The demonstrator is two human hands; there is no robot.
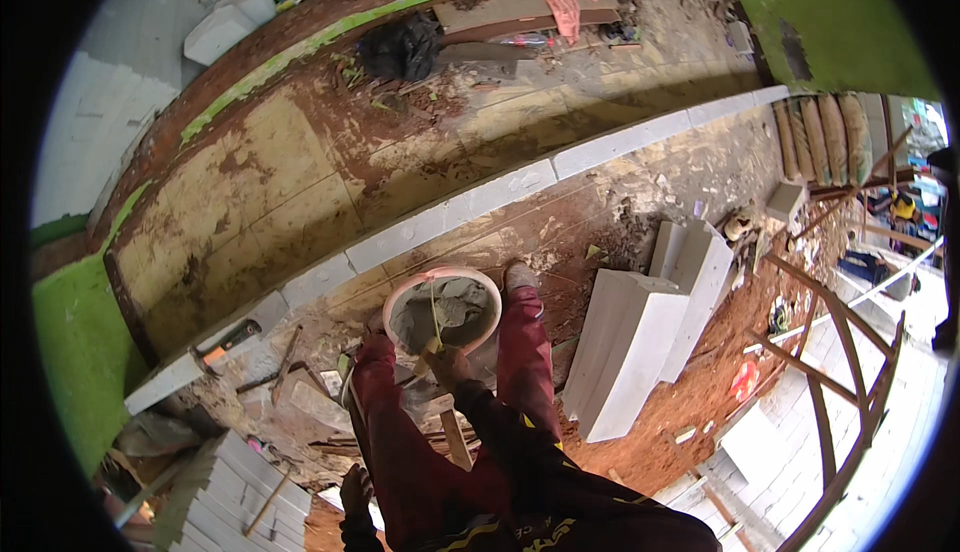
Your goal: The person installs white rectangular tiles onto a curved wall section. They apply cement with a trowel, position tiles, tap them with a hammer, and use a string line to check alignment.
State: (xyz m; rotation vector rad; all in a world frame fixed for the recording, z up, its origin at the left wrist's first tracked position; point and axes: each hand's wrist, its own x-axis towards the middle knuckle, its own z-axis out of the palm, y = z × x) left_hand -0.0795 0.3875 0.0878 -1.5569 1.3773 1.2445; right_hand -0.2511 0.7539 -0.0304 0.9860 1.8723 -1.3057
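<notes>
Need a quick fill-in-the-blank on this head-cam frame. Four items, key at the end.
1. The right hand holds a thin strip whose colour is ____.
2. In the picture, the left hand hangs to the ____ (left/right) of the red trousers.
3. The round bucket contains mortar coloured ____.
4. In the picture, the upright sacks stand near the ____ (left/right) end of the long row of pale blocks.

Missing words: yellow; left; grey; right.
</notes>
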